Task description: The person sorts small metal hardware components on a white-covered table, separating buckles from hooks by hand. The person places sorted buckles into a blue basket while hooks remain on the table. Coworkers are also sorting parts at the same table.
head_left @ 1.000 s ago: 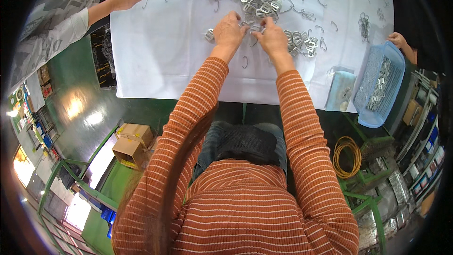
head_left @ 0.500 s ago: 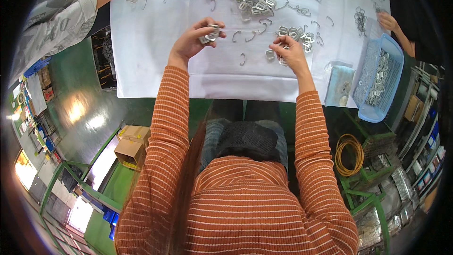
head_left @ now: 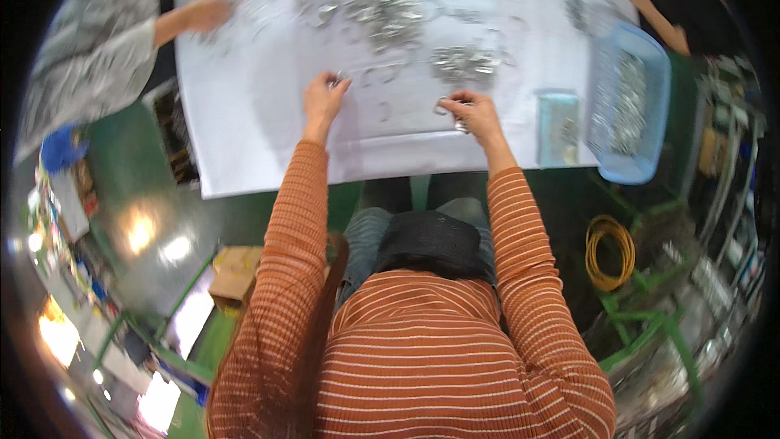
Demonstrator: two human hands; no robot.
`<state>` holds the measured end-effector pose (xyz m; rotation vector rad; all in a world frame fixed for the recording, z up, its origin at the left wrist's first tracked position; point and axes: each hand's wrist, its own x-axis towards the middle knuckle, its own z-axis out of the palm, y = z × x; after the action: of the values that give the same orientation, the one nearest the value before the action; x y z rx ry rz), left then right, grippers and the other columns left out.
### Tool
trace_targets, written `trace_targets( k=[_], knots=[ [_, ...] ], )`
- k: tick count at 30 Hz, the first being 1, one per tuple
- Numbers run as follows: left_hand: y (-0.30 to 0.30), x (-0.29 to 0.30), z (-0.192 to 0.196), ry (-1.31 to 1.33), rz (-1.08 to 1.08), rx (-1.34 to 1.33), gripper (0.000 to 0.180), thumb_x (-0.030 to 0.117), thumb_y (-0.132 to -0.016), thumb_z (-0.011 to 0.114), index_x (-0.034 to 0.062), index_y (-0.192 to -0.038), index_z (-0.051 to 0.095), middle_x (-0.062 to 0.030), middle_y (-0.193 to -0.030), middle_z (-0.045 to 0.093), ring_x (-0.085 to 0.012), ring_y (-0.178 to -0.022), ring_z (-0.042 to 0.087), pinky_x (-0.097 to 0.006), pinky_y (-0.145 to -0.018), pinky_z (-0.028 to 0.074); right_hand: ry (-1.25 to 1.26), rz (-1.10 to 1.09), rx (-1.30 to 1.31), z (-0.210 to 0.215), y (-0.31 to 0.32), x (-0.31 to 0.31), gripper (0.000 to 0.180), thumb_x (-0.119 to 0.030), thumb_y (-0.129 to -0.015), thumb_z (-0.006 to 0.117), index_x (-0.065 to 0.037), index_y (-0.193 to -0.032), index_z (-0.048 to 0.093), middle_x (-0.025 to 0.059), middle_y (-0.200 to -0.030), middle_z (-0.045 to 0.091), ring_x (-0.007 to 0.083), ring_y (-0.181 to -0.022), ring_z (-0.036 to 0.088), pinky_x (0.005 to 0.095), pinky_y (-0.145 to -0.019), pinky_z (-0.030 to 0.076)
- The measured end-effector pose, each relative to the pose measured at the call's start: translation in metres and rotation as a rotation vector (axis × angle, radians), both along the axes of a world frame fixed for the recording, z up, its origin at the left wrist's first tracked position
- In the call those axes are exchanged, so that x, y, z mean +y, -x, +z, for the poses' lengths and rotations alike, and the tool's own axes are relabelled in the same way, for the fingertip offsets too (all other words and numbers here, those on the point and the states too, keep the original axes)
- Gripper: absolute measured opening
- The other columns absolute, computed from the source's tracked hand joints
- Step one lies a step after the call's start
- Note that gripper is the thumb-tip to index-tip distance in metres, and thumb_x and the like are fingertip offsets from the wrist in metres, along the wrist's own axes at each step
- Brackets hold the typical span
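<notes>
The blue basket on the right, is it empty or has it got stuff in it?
Not empty. The blue basket holds a heap of small shiny metal pieces covering most of its floor; its top is open.

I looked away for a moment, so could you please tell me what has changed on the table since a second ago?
The left hand and right hand, close together a second ago, have moved apart. Each is pinching small metal clips. The blue basket, small tray and white sheet stayed put.

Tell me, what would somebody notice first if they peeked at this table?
Probably the white table, strewn with small shiny metal clips, heaped thickest at the far middle. The person's left hand and right hand each pinch a clip near the front edge. At the right sits a blue basket of metal parts.
</notes>
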<state>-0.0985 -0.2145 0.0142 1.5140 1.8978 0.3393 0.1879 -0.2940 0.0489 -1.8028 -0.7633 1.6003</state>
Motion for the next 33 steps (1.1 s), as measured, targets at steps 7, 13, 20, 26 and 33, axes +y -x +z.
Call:
trace_targets(
  k=[7, 13, 20, 26, 33],
  knots=[
    [-0.254, -0.023, 0.036, 0.266, -0.408, -0.492, 0.034, 0.031, -0.069, 0.071, 0.0007, -0.084, 0.063, -0.0138, -0.080, 0.065, -0.0220, -0.072, 0.060, -0.032, -0.068, 0.046, -0.081, -0.531, 0.001, 0.072, -0.167, -0.057, 0.024, -0.021, -0.072, 0.074, -0.003, -0.082, 0.063, -0.0005, -0.061, 0.054, 0.0063, -0.049, 0.050, 0.0212, -0.040, 0.034],
    [-0.457, -0.049, 0.122, 0.154, -0.463, -0.840, 0.048, 0.029, -0.071, 0.068, -0.0001, -0.107, 0.055, -0.0170, -0.106, 0.059, -0.0254, -0.094, 0.057, -0.034, -0.083, 0.045, -0.117, -0.710, -0.427, 0.098, -0.330, -0.074, 0.021, -0.019, -0.073, 0.073, -0.004, -0.083, 0.063, 0.0015, -0.078, 0.059, 0.0093, -0.066, 0.054, 0.0231, -0.049, 0.043],
    [-0.393, -0.022, 0.084, -0.377, -0.340, -0.497, 0.045, 0.011, -0.072, 0.065, 0.0047, -0.114, 0.050, -0.0159, -0.113, 0.052, -0.0327, -0.111, 0.045, -0.040, -0.097, 0.034, -0.568, -0.174, -1.328, 0.073, -0.322, -0.017, 0.035, -0.019, -0.075, 0.065, -0.006, -0.107, 0.056, 0.0141, -0.099, 0.056, 0.0332, -0.093, 0.055, 0.0420, -0.085, 0.042],
    [-0.260, -0.015, 0.022, -0.439, -0.143, 0.005, 0.036, 0.007, -0.069, 0.065, 0.0080, -0.104, 0.058, -0.0120, -0.110, 0.054, -0.0286, -0.105, 0.048, -0.039, -0.090, 0.038, -0.404, 0.302, -0.769, 0.021, -0.134, 0.023, 0.028, -0.012, -0.073, 0.063, -0.011, -0.101, 0.057, 0.0087, -0.095, 0.055, 0.0243, -0.079, 0.059, 0.0369, -0.068, 0.048],
    [-0.201, 0.028, -0.001, -0.322, -0.040, -0.123, 0.014, 0.010, -0.074, 0.064, 0.0041, -0.087, 0.062, -0.0085, -0.081, 0.064, -0.0234, -0.077, 0.060, -0.035, -0.074, 0.046, -0.379, 0.363, -0.723, -0.025, -0.066, 0.083, 0.027, -0.011, -0.071, 0.066, -0.011, -0.097, 0.058, 0.0104, -0.088, 0.060, 0.0303, -0.086, 0.060, 0.0416, -0.069, 0.049]
  ],
)
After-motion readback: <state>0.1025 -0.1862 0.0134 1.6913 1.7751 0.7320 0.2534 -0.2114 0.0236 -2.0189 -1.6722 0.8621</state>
